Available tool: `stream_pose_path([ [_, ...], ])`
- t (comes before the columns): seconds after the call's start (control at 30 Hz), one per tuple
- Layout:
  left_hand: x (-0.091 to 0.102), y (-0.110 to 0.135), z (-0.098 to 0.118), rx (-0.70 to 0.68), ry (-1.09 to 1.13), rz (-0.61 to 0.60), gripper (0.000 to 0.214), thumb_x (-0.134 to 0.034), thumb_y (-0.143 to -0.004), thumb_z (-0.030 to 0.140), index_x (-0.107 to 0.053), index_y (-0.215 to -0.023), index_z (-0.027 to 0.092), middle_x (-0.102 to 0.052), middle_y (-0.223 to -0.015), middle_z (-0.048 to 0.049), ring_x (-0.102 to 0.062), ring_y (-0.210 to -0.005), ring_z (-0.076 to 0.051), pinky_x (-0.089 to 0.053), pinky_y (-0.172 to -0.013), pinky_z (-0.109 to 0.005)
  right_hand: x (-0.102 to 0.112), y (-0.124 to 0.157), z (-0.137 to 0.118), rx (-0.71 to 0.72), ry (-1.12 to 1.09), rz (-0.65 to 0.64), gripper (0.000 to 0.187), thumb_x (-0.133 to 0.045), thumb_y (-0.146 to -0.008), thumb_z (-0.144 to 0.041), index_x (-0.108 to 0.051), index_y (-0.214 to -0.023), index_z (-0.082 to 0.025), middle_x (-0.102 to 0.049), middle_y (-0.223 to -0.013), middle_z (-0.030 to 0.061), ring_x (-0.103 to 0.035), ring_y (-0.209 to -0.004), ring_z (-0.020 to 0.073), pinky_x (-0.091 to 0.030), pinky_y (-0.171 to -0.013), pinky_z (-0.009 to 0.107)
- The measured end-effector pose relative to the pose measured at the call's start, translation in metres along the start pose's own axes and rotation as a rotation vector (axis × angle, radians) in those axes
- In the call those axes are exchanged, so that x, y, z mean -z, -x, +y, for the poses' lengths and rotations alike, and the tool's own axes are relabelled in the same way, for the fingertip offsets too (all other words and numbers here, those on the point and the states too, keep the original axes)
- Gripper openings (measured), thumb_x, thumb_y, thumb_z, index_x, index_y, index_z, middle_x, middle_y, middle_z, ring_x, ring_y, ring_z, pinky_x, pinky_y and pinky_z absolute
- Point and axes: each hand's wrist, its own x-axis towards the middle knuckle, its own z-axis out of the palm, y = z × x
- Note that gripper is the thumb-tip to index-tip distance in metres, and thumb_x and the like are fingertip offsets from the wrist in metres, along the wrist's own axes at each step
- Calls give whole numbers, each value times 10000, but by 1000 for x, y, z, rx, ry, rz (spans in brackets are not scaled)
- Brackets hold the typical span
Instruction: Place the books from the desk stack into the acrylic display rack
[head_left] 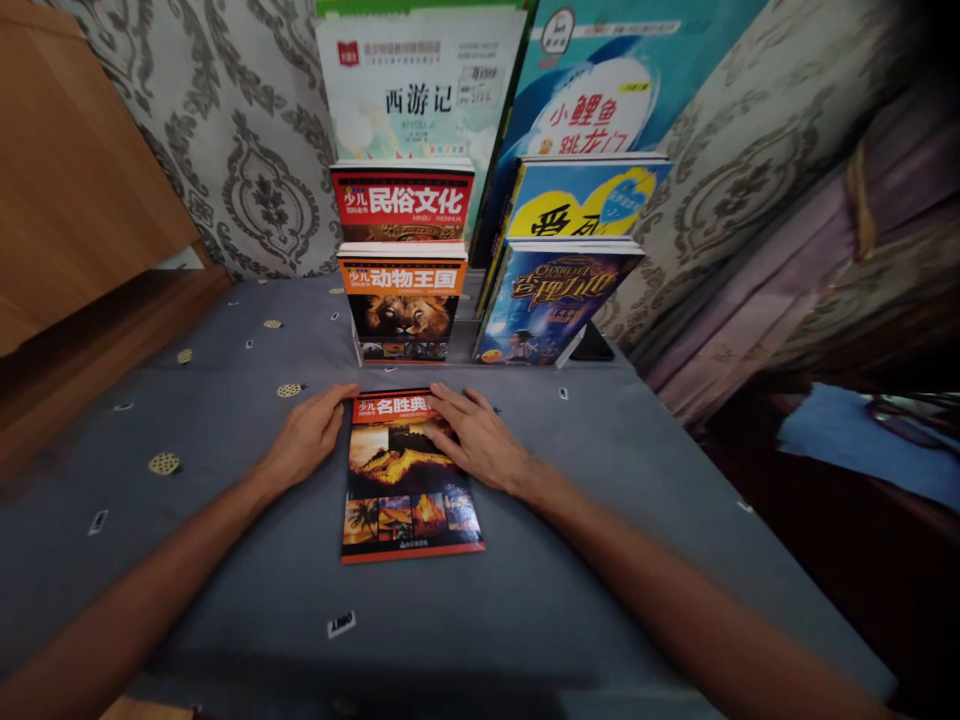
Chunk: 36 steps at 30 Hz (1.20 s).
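Observation:
A thin paperback book (409, 470) with an orange and black cover lies flat on the grey cloth, its title at the far end. My left hand (313, 432) rests at its upper left corner, fingers stretched out, fingertips at the edge. Across the upper right of the cover lies my right hand (480, 440), fingers spread, hiding the end of the title. Neither hand is closed around the book. Just beyond it stands a book with a lion on its cover (405, 310), and behind that a red-topped book (405, 205).
To the right of the lion book stand a blue book (559, 305) and a yellow-and-blue book (585, 195). Two larger books, one pale green (420, 80) and one teal (690, 60), rise behind. A dark flat object (592, 345) lies beside the stack. Wooden furniture (82, 170) borders the left.

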Motion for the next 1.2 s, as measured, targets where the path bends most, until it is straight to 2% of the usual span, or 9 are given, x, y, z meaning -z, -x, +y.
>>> stream_pose_path([
  [0.3,-3,2,-1,-125,-31,54,390,-339,-981,211,-625,-1243,167,-694,-1202,-107,-631,-1137,-232,-522,-1004,-413,-2,1,2,-21,-6,44,406,-494,-994,-299,-575,-1349,-120,-504,-1502,196,-472,-1408,278,-313,-1180,550],
  [0.53,-2,1,-1,-138,-31,68,394,-360,-962,163,-628,-1249,185,-691,-1192,-97,-629,-1120,-228,-522,-1004,-421,-2,2,7,-9,-51,77,386,-482,-992,-310,-606,-1314,-136,-540,-1471,195,-509,-1374,298,-352,-1157,561],
  [0.67,-2,2,0,-138,-41,74,391,-360,-957,159,-633,-1237,174,-695,-1174,-103,-637,-1095,-232,-535,-978,-413,-5,2,12,-2,-121,102,400,-401,-1015,-291,-566,-1357,-164,-581,-1442,156,-518,-1367,271,-350,-1164,546],
  [0.9,-3,2,0,-142,-41,78,381,-354,-962,157,-616,-1238,167,-692,-1177,-104,-629,-1108,-224,-527,-985,-409,-11,1,22,-11,-239,150,477,-309,-1024,-278,-397,-1489,-216,-591,-1434,114,-557,-1320,256,-355,-1163,557],
  [1.2,-2,1,2,-127,-37,76,366,-339,-971,178,-613,-1213,161,-700,-1157,-103,-638,-1091,-231,-528,-978,-420,-13,1,25,-9,-295,160,456,-304,-1039,-328,-406,-1476,-243,-592,-1427,102,-546,-1329,251,-352,-1173,538],
])
